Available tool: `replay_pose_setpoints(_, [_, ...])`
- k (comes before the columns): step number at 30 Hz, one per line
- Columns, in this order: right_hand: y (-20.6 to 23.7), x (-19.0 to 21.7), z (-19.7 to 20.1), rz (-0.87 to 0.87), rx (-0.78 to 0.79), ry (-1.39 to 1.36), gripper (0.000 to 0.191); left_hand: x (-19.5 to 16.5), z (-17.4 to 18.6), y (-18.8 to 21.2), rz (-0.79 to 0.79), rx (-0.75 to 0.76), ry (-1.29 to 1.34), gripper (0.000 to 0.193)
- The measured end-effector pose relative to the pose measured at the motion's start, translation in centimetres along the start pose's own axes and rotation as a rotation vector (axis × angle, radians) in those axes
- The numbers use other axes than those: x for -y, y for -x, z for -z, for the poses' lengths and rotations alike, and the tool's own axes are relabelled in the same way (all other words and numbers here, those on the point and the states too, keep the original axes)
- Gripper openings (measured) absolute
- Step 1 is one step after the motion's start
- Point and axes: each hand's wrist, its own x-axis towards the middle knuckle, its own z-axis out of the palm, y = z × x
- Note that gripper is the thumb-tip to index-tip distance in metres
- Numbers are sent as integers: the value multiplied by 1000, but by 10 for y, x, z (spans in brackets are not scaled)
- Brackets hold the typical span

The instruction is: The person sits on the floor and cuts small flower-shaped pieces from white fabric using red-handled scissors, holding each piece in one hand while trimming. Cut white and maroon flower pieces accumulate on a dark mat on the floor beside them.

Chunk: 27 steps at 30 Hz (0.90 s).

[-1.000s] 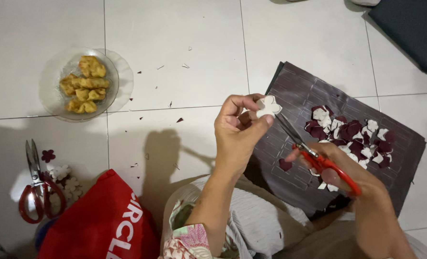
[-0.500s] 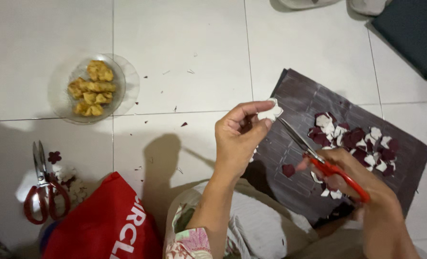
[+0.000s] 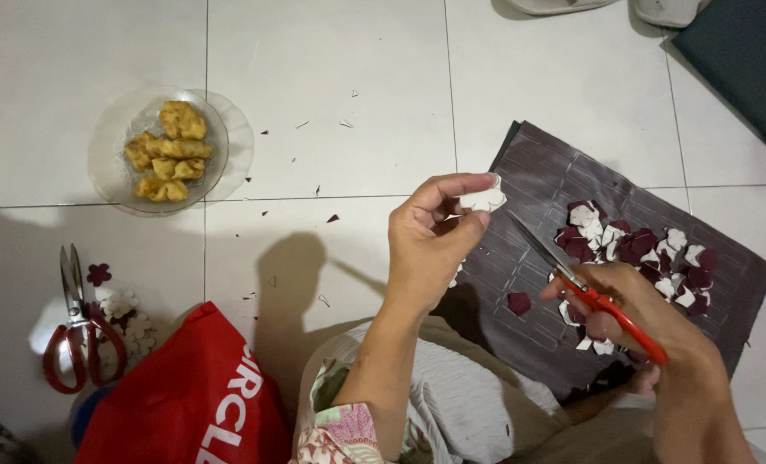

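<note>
My left hand (image 3: 430,241) pinches a small white paper piece (image 3: 484,199) between thumb and fingers, held above the floor. My right hand (image 3: 637,314) grips red-handled scissors (image 3: 589,292), whose blades point up-left toward the paper piece, just below it. Under both hands lies a dark patterned sheet (image 3: 538,172) carrying a pile of maroon and white paper cutouts (image 3: 641,249). One maroon cutout (image 3: 519,302) lies apart on the sheet near my knee.
A glass plate of fried snacks (image 3: 166,150) sits at the upper left. A second pair of red scissors (image 3: 78,322) lies at the left beside small paper flowers (image 3: 125,314). A red bag (image 3: 185,399) is at the bottom, dark fabric (image 3: 744,60) at the top right.
The view has shifted slightly. My left hand has turned the white piece a little and my right hand with the scissors has dropped slightly; the blades stay near the paper.
</note>
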Motion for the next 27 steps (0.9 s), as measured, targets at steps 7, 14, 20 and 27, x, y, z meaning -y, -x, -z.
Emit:
replay_pose_setpoints(7, [1, 4, -4, 38, -37, 4, 61, -1, 1, 0, -61, 55, 32, 31])
replay_pose_setpoints(14, [5, 7, -5, 28, -16, -10, 55, -4, 2, 1, -65, 75, -31, 31])
replay_pose_setpoints(20, [11, 13, -9, -101, -55, -4, 22, -6, 3, 1, -80, 106, -56, 33])
replay_pose_setpoints(27, [2, 5, -7, 23, 3, 17, 41, -8, 6, 1, -100, 159, -31, 36])
